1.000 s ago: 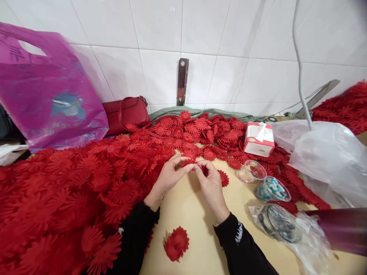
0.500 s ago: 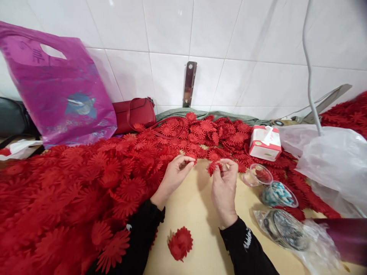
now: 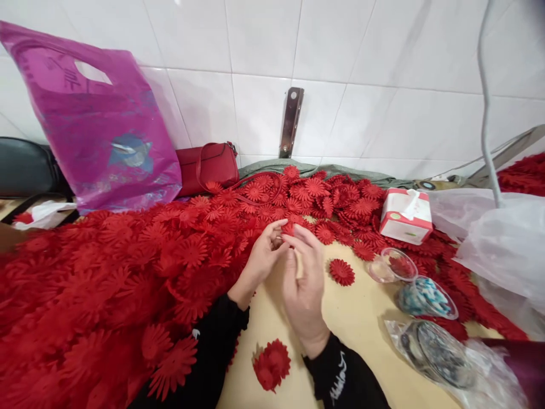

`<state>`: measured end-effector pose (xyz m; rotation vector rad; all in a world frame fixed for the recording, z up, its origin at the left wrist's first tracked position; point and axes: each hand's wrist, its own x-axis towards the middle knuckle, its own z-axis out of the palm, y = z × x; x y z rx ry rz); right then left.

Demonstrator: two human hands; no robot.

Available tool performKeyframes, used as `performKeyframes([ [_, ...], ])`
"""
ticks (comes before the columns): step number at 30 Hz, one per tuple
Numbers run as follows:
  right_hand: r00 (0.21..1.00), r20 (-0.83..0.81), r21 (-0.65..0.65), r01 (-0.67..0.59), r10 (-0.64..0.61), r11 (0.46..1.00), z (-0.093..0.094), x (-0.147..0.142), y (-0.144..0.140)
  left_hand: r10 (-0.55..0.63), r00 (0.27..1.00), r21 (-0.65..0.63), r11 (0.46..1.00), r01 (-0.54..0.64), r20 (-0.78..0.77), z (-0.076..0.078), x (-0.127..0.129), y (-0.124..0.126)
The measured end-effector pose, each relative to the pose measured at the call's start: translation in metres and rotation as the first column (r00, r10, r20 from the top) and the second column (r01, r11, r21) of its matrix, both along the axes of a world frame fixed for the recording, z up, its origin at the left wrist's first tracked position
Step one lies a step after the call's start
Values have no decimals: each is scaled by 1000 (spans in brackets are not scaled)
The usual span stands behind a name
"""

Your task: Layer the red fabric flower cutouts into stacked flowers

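Now both hands (image 3: 286, 258) pinch red flower (image 3: 288, 228) at pile (image 3: 128, 272) edge.

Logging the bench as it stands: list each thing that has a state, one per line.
left hand: pinching a red flower piece
right hand: fingertips on the same piece
loose red flower: flat on the table
small flower stack: lying near the sleeves
tissue box: open, a tissue sticking out
clear cup: tipped on its side
red handbag: closed
purple bag: propped against the wall

2 hands (image 3: 293, 272), 1 red handbag (image 3: 207, 166), 1 magenta bag (image 3: 93, 125), 1 tissue box (image 3: 405, 216), 2 clear cups (image 3: 392, 265).
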<state>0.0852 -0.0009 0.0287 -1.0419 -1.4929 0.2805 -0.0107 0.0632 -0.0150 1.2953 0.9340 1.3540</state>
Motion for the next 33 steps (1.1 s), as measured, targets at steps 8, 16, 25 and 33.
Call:
performKeyframes([
  [8, 980, -33, -84, 194, -198, 977, -33, 28, 19, -70, 983, -117, 989, 91, 171, 11, 1, 9],
  [16, 979, -165, -123, 101, -121, 987, -28, 33, 21, -153, 933, -234, 943, 236, 325, 13, 4, 4],
  [25, 970, -230, -177, 43, -84, 983, -31, 38, 24, -156, 936, -221, 947, 232, 315, 19, 7, -3],
  [33, 964, -267, -189, -34, -18, 981, -30, 33, 22, -146, 944, -185, 961, 206, 294, 15, 5, -2],
])
